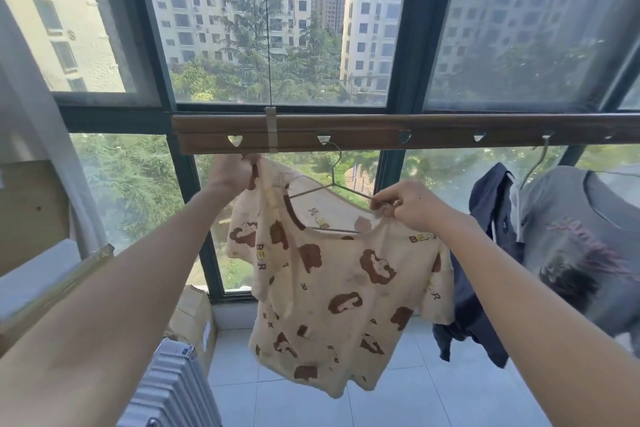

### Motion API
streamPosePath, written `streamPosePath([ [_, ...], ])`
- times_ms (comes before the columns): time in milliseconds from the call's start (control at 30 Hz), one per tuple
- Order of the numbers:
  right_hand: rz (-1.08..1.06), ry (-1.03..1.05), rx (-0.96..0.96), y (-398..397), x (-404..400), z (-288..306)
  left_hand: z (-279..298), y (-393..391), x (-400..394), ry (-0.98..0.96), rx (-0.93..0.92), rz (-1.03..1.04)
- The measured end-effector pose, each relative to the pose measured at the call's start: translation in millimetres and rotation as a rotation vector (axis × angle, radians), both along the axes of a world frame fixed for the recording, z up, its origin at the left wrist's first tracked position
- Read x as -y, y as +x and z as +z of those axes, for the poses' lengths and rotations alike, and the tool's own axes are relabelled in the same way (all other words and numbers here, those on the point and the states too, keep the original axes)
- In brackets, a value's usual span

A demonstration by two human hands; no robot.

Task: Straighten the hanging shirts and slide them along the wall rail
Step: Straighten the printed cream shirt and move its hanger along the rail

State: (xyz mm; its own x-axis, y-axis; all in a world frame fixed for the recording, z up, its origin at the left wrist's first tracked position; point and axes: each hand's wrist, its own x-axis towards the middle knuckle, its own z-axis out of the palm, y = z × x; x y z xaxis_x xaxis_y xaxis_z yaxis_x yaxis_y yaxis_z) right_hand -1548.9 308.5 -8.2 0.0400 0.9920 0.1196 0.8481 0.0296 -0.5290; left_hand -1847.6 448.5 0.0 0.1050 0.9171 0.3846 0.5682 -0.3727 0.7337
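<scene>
A cream shirt (343, 274) of soft knit, printed with brown bears and the word BEAR, hangs crumpled and lopsided on a thin wire hanger (334, 184) hooked into a heart-shaped slot of the brown wooden wall rail (433, 133). The left hand (232, 173) grips its bunched shoulder just under the rail; the right hand (405, 203) pinches the neckline and hanger arm. Beside it hang a navy shirt (485, 253) and a grey shirt (571, 253).
</scene>
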Motion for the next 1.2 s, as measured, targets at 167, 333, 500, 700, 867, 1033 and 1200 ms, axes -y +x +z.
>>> streamPosePath([
  [167, -0.016, 0.010, -0.005, -0.1, -2.0, -5.6, -1.6, -13.1, -23.2, -0.128, -0.313, 0.026],
  [333, -0.024, 0.024, -0.036, -0.7, -0.6, -8.6, -24.6, -15.7, -19.8, -0.213, -0.370, -0.264],
  [500, -0.037, 0.055, 0.000, 0.3, -0.3, -6.5, -54.5, -20.2, -10.8, -0.296, -0.455, -0.371],
  [700, -0.040, 0.051, -0.031, -1.2, 5.6, -7.1, -79.5, -16.5, -13.6, 0.142, -0.621, -0.139],
  [867, -0.052, 0.053, -0.057, 1.7, 7.6, -9.1, -69.9, -16.6, -12.8, 0.451, -0.607, -0.204],
  [1033, -0.054, 0.076, -0.050, -0.6, 6.6, -14.1, -58.2, -5.2, -10.4, 0.441, -0.551, -0.249],
  [1200, -0.036, 0.059, -0.066, -4.0, 5.3, -12.4, -45.7, 16.3, 3.4, 0.399, -0.446, -0.253],
])
